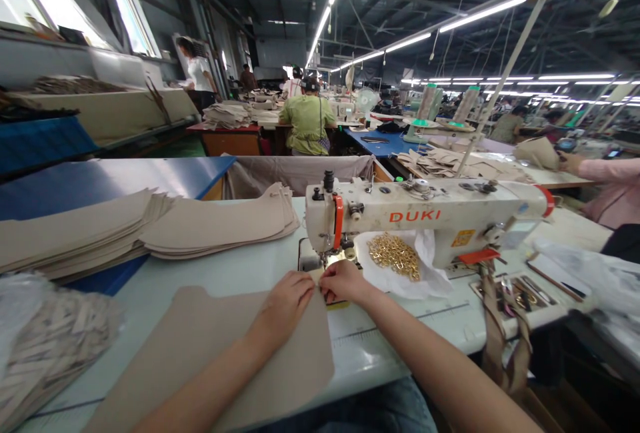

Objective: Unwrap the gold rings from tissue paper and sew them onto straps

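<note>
A large beige fabric panel [220, 333] lies flat on the sewing table in front of me. Its upper right corner is by the needle area of the white sewing machine [370, 210]. My left hand [290, 300] rests on that corner, fingers closed together at the panel's edge. Beside it, my right hand [343, 281] is pinched close to the presser foot, nearly touching the left fingertips. What sits between the right fingers is hidden. Gold-coloured metal rings [394, 256] lie heaped on white plastic just behind and right of my right hand.
Stacked beige panels [220, 223] lie at the left, near a plastic bag of small strips [55, 340]. A tray of small tools [520, 293] and hanging brown straps [494, 333] are at the right. A person in a green shirt [307, 116] sits ahead.
</note>
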`<state>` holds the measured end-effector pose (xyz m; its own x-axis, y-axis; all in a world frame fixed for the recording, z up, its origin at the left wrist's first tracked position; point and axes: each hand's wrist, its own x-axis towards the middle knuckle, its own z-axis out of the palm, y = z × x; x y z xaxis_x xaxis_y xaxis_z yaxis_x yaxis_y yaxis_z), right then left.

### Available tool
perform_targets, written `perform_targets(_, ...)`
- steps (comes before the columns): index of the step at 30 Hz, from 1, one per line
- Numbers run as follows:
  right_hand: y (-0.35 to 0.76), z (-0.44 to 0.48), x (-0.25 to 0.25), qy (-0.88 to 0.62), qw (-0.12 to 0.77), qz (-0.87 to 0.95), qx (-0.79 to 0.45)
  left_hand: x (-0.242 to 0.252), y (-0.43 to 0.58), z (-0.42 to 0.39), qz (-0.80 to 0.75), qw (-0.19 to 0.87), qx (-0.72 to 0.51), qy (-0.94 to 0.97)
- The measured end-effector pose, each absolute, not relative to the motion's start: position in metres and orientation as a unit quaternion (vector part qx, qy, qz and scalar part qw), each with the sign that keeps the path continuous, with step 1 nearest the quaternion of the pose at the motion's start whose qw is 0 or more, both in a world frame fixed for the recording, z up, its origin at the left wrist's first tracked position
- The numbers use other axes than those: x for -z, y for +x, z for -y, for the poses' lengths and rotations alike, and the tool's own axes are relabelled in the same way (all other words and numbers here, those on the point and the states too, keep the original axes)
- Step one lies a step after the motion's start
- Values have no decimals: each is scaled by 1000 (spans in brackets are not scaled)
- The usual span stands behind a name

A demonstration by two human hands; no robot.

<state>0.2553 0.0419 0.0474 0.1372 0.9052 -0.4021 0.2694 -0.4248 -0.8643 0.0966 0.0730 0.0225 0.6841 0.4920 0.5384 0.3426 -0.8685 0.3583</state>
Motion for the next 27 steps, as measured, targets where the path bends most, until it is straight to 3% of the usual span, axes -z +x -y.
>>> perform_targets(12,258,-45,-51,-701,272,506,-422,-20,110,-78,-237,83,-281,926)
perform_targets(20,270,-16,-36,-673,291,648,-209,-20,111,-78,-238,71,-293,923)
perform_targets(27,278,-6,-25,-586,206,783,-3,-19,112,-78,-238,78,-310,917)
